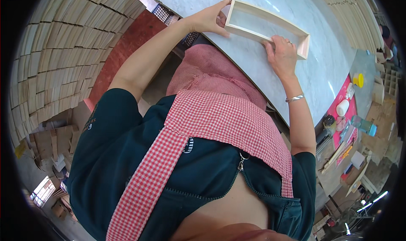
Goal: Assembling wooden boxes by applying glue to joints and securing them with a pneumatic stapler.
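Observation:
A long, narrow rectangular wooden frame (270, 15) of pale bare wood lies on the marbled grey-white tabletop (325, 25). The table's colour shows inside its four sides; whether it has a clear bottom I cannot tell. My left hand (210, 19) grips its left short end, thumb and fingers spanning the two corners. At the near long side, toward the right end, my right hand (282, 57) holds the edge with bent fingers. A ring and a silver bracelet (294, 98) are on that hand and wrist.
Tall stacks of thin wooden pieces (55, 42) rise at the left, and more wooden strips (351, 17) stand at the far right. Along the right side are a yellow tub (358, 80), a white container (343, 108), a bluish bottle (363, 125) and pens. A plastic basket (160, 13) sits beyond the table's left edge.

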The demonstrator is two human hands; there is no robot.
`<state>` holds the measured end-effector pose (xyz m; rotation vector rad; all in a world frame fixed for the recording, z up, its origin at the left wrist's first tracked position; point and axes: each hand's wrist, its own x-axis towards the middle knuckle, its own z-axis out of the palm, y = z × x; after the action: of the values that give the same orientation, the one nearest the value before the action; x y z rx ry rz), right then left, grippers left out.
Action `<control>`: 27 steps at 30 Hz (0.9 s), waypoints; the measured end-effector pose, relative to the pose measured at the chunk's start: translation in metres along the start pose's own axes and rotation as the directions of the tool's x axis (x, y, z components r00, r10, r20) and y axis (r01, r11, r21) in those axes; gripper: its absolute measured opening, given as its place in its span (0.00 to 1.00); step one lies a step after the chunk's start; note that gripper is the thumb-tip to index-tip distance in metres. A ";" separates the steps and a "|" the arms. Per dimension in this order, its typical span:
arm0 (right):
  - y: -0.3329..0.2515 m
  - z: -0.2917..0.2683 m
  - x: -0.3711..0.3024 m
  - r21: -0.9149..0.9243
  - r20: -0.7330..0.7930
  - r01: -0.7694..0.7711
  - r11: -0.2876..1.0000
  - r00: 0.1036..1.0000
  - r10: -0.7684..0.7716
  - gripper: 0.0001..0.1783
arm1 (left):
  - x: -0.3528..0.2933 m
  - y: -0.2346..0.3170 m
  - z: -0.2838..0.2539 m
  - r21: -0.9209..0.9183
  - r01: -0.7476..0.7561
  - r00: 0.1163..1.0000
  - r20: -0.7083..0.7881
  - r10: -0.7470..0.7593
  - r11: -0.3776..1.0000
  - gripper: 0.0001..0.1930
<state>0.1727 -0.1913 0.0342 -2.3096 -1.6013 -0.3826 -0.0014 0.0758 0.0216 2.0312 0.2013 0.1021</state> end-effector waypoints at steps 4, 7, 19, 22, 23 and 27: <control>-0.010 0.004 0.006 0.035 -0.081 0.050 0.998 0.996 -0.047 0.16 | -0.002 0.013 0.001 0.032 0.025 0.999 -0.030 -0.024 0.999 0.54; -0.046 0.011 0.025 0.088 -0.201 0.083 0.993 0.978 -0.064 0.18 | 0.001 0.012 0.002 0.034 0.024 0.998 -0.055 -0.022 0.999 0.55; -0.093 0.044 0.059 0.149 -0.258 0.004 0.989 0.965 0.035 0.17 | 0.010 0.006 0.009 0.002 -0.007 0.997 -0.072 0.007 1.000 0.53; -0.093 0.026 0.056 0.430 -0.245 0.120 0.895 0.970 -0.012 0.14 | 0.004 0.004 0.006 -0.063 -0.012 0.997 -0.074 0.008 0.998 0.52; -0.091 0.023 0.052 0.423 -0.265 0.153 0.893 0.963 -0.039 0.14 | 0.002 0.005 0.008 -0.049 -0.026 0.994 -0.103 0.021 0.998 0.52; -0.082 0.013 0.049 0.401 -0.182 0.316 0.860 0.947 -0.263 0.20 | -0.001 0.019 0.005 -0.106 -0.040 0.995 -0.094 0.030 0.994 0.52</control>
<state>0.1129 -0.1169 0.0489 -1.6946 -1.7682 -0.2051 0.0002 0.0626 0.0360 1.9248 0.2136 0.2241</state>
